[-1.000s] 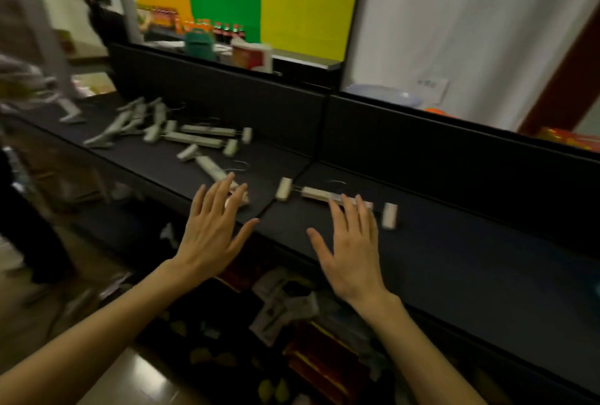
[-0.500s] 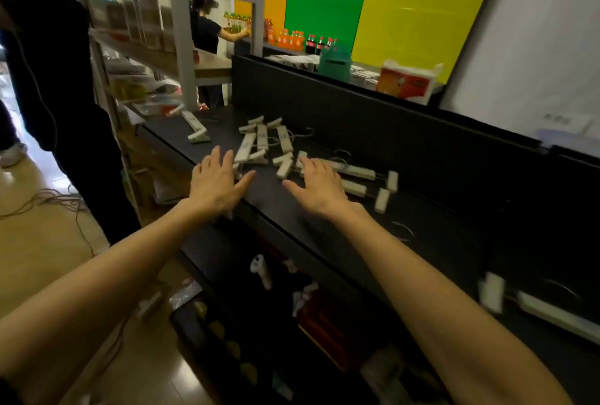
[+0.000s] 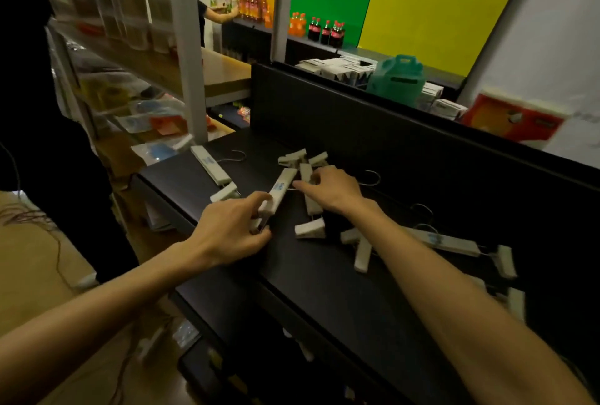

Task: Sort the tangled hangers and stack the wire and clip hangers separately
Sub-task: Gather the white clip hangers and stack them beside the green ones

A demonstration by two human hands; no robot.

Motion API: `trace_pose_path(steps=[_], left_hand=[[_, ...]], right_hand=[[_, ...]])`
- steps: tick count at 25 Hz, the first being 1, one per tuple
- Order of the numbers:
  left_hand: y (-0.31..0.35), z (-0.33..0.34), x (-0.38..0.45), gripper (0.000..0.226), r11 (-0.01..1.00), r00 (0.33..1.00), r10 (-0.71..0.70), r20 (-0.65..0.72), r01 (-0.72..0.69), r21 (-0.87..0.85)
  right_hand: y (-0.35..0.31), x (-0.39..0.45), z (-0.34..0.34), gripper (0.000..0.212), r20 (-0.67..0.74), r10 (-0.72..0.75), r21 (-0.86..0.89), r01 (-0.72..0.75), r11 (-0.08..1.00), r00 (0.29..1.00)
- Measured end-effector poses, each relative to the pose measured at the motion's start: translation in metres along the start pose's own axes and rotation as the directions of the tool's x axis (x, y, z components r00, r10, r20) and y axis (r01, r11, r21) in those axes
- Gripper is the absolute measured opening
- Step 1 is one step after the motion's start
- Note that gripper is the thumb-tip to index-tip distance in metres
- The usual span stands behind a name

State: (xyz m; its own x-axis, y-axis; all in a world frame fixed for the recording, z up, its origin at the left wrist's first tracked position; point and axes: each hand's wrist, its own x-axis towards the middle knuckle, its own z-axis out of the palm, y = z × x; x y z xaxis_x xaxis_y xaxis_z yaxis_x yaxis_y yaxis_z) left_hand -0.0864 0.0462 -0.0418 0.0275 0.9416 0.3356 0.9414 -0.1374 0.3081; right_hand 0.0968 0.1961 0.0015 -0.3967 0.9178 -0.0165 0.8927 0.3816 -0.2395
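Where the pile of white clip hangers (image 3: 303,177) lies tangled on the black counter (image 3: 324,281), both hands reach into it: left hand (image 3: 232,230), fingers curled, pinches the near end of one hanger bar (image 3: 281,188); right hand (image 3: 331,188), just beside, fingers bent over a second bar (image 3: 310,191), grip uncertain. One hanger (image 3: 211,165) apart at the far left; more hangers (image 3: 451,243) under the right forearm. Shelving (image 3: 185,47) and drink bottles (image 3: 326,32) behind
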Motion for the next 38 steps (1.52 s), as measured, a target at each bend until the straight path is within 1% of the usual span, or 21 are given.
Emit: trace_pose_path(steps=[2,4,6,8,9,10,11,13,14,15,17,19,21,23,26,27,30,32,34,36,38], left_hand=[[-0.015,0.002,0.012,0.062,0.999,0.997,0.039,0.063,-0.037,-0.038],[-0.025,0.0,0.021,0.064,0.981,0.978,0.192,0.08,-0.191,-0.022],[-0.039,-0.015,0.039,0.066,0.931,0.932,0.363,0.015,-0.363,0.037],[-0.066,-0.03,0.07,0.061,0.9,0.901,0.431,-0.045,-0.425,0.092],[-0.087,-0.032,0.089,0.059,0.896,0.903,0.429,-0.005,-0.425,0.125],[-0.109,-0.03,0.108,0.06,0.891,0.903,0.422,0.085,-0.43,0.142],[-0.13,-0.025,0.123,0.063,0.884,0.884,0.42,0.204,-0.45,0.129],[-0.164,-0.016,0.142,0.069,0.876,0.806,0.423,0.413,-0.48,0.039],[-0.177,-0.014,0.145,0.074,0.865,0.768,0.451,0.454,-0.502,-0.008],[-0.186,-0.015,0.147,0.078,0.844,0.739,0.497,0.455,-0.534,-0.054],[-0.199,-0.018,0.148,0.082,0.798,0.702,0.585,0.407,-0.588,-0.132],[-0.207,-0.023,0.145,0.079,0.733,0.659,0.666,0.349,-0.665,-0.143],[-0.21,-0.026,0.144,0.074,0.668,0.601,0.731,0.324,-0.727,-0.159],[-0.211,-0.028,0.146,0.073,0.636,0.566,0.756,0.329,-0.754,-0.164],[-0.206,-0.024,0.153,0.071,0.604,0.556,0.783,0.28,-0.788,-0.122],[-0.201,-0.022,0.156,0.067,0.607,0.565,0.784,0.255,-0.785,-0.127],[-0.185,-0.019,0.162,0.058,0.636,0.611,0.77,0.182,-0.754,-0.161],[-0.174,-0.022,0.164,0.062,0.625,0.602,0.78,0.172,-0.767,-0.147],[-0.16,-0.021,0.162,0.066,0.556,0.535,0.829,0.165,-0.821,-0.132],[-0.142,-0.017,0.158,0.059,0.488,0.455,0.867,0.203,-0.859,-0.154],[-0.122,-0.009,0.155,0.047,0.443,0.393,0.886,0.245,-0.874,-0.201]], right_hand=[[-0.007,0.012,0.003,0.051,0.015,0.052,-0.002,-0.052,0.999,0.999],[-0.012,0.021,0.008,0.046,-0.003,0.107,0.01,-0.107,0.994,0.994],[-0.018,0.026,0.008,0.043,0.003,0.168,0.019,-0.168,0.986,0.986],[-0.025,0.026,0.006,0.037,0.014,0.241,0.049,-0.241,0.969,0.971],[-0.031,0.026,0.008,0.033,0.003,0.271,0.041,-0.271,0.962,0.963],[-0.036,0.026,0.01,0.031,-0.012,0.294,0.03,-0.293,0.956,0.956],[-0.041,0.026,0.011,0.032,-0.034,0.315,0.029,-0.314,0.949,0.949],[-0.05,0.023,0.013,0.036,-0.074,0.351,0.032,-0.349,0.936,0.934],[-0.053,0.022,0.013,0.038,-0.091,0.368,0.031,-0.367,0.93,0.925],[-0.053,0.021,0.011,0.041,-0.102,0.386,0.047,-0.384,0.922,0.917],[-0.051,0.019,0.004,0.045,-0.112,0.443,0.145,-0.426,0.893,0.89],[-0.048,0.019,-0.002,0.045,-0.124,0.499,0.273,-0.454,0.848,0.858],[-0.047,0.02,-0.003,0.044,-0.154,0.54,0.396,-0.449,0.801,0.827],[-0.05,0.02,0.0,0.041,-0.18,0.545,0.508,-0.397,0.764,0.819],[-0.055,0.016,0.005,0.036,-0.267,0.546,0.608,-0.301,0.735,0.794],[-0.057,0.014,0.003,0.035,-0.275,0.559,0.649,-0.278,0.708,0.783],[-0.057,0.008,-0.004,0.03,-0.164,0.577,0.776,-0.256,0.576,0.8],[-0.056,0.006,-0.005,0.02,-0.106,0.59,0.827,-0.259,0.5,0.801],[-0.056,0.006,-0.005,0.018,-0.125,0.594,0.826,-0.248,0.506,0.795],[-0.057,0.007,-0.004,0.027,-0.197,0.574,0.782,-0.226,0.581,0.795],[-0.056,0.005,-0.002,0.034,-0.252,0.53,0.685,-0.238,0.689,0.81]])
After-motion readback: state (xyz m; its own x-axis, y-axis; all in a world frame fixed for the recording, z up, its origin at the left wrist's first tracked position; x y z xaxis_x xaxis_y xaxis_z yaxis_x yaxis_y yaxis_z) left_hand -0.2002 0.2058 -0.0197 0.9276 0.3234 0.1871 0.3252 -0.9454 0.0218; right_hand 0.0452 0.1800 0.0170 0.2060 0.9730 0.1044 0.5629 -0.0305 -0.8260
